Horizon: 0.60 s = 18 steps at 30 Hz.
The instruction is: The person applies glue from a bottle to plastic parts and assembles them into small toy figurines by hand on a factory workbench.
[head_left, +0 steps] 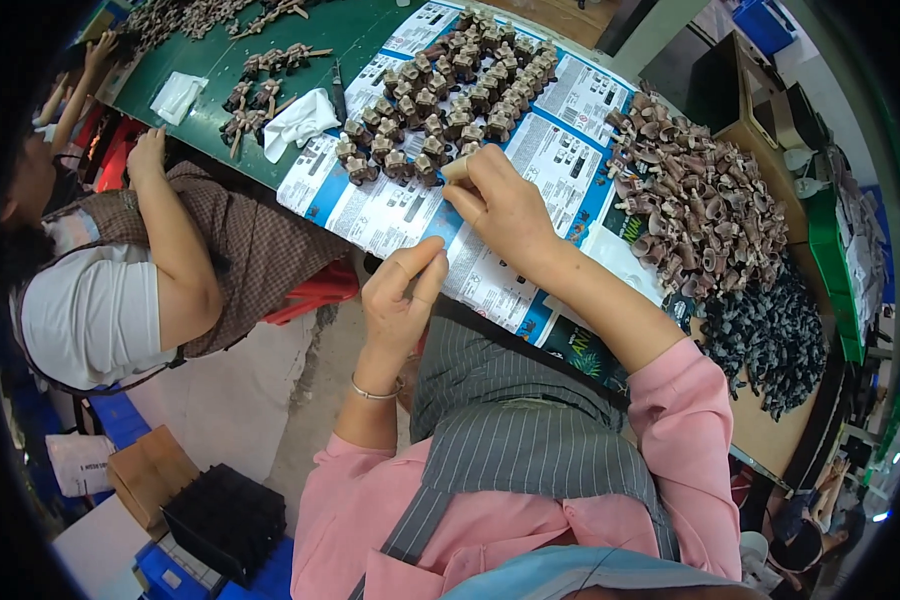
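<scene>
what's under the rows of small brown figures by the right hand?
The brown figures stand on printed paper sheets spread over the green table. The right hand rests there too. Whatever lies beneath the sheets is hidden.

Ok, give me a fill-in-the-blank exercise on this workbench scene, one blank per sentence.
1. The right hand reaches to the rows of small brown pieces standing on sheets of printed ____.
2. The left hand wears a thin ____ at the wrist.
3. Beside the loose brown pile lies a pile of ____ pieces.
4. The person's sleeves are ____.

Missing words: paper; bracelet; black; pink
</scene>
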Each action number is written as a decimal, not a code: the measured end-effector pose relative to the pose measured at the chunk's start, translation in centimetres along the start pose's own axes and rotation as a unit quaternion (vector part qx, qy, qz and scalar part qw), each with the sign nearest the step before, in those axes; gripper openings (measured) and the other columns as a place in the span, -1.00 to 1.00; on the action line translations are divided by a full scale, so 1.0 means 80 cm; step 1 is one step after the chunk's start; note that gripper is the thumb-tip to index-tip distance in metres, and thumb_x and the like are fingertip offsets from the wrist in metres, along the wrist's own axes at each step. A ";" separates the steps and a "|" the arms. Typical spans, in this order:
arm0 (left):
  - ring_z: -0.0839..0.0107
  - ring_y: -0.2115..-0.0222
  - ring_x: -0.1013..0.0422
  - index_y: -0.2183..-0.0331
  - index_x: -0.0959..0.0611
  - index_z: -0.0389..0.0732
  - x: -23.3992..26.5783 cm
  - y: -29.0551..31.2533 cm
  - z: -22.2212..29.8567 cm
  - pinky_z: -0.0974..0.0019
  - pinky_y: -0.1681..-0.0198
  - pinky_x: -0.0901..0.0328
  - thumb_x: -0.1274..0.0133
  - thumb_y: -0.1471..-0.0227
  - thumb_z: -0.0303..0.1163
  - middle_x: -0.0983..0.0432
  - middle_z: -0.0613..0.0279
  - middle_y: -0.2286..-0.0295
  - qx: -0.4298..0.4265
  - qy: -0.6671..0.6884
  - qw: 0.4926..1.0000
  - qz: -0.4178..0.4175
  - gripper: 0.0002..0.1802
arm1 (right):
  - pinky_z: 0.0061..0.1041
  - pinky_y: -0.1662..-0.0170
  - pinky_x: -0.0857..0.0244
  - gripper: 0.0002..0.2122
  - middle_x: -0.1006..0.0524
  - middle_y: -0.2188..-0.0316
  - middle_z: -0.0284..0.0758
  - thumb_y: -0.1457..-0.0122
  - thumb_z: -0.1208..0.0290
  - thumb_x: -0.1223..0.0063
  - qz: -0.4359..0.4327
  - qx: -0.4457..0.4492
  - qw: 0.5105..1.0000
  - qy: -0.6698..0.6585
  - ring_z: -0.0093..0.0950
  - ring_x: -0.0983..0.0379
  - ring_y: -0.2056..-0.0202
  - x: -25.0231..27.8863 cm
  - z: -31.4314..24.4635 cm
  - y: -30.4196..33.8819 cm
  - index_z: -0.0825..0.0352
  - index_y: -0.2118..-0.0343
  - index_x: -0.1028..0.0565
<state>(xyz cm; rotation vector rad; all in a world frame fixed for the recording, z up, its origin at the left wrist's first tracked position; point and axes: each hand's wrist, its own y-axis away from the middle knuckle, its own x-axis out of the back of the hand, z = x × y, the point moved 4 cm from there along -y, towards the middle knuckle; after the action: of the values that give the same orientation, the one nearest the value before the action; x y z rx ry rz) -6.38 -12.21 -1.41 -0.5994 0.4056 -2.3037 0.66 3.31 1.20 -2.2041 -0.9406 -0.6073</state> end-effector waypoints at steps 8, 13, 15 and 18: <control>0.38 0.41 -0.53 0.23 -0.67 -0.34 -0.011 -0.011 -0.004 0.41 0.32 -0.39 -0.20 0.00 -0.61 -0.61 0.09 0.40 0.007 0.006 0.999 -0.032 -0.78 | -0.42 0.36 -0.38 -0.67 -0.36 0.36 -0.25 -0.08 0.46 -0.20 0.017 -0.044 0.999 -0.026 -0.38 -0.46 0.41 0.049 -0.014 0.041 0.28 0.07 -0.46; 0.36 0.38 -0.53 0.20 -0.67 -0.29 -0.069 -0.034 0.027 0.37 0.30 -0.39 -0.16 -0.03 -0.58 -0.62 0.12 0.35 -0.103 -0.054 0.980 -0.159 -0.78 | -0.38 0.38 -0.34 -0.78 -0.43 0.38 -0.24 -0.02 0.53 -0.24 -0.011 0.036 0.997 0.074 -0.30 -0.45 0.40 0.125 -0.035 0.150 0.33 0.23 -0.52; 0.26 0.35 -0.52 0.21 -0.66 -0.26 -0.116 -0.055 0.041 0.30 0.28 -0.40 -0.19 0.01 -0.55 -0.60 0.10 0.35 -0.165 -0.047 0.966 -0.195 -0.75 | -0.36 0.38 -0.33 -0.79 -0.42 0.38 -0.25 -0.02 0.50 -0.23 0.022 -0.001 0.994 0.108 -0.27 -0.44 0.43 0.158 -0.019 0.195 0.30 0.24 -0.53; 0.16 0.30 -0.49 0.17 -0.64 -0.18 -0.185 -0.089 0.055 0.20 0.25 -0.40 -0.16 0.00 -0.50 -0.57 0.10 0.33 -0.276 -0.043 0.930 -0.240 -0.72 | -0.36 0.39 -0.31 -0.80 -0.43 0.40 -0.27 -0.03 0.52 -0.22 0.096 -0.073 0.979 0.163 -0.27 -0.42 0.45 0.207 0.009 0.257 0.29 0.25 -0.54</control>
<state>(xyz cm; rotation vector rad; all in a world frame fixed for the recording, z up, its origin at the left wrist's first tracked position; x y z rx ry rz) 1.41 2.72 0.99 -1.1804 0.9718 -2.6083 26.86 0.49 3.18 -2.1984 -0.5217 -0.9345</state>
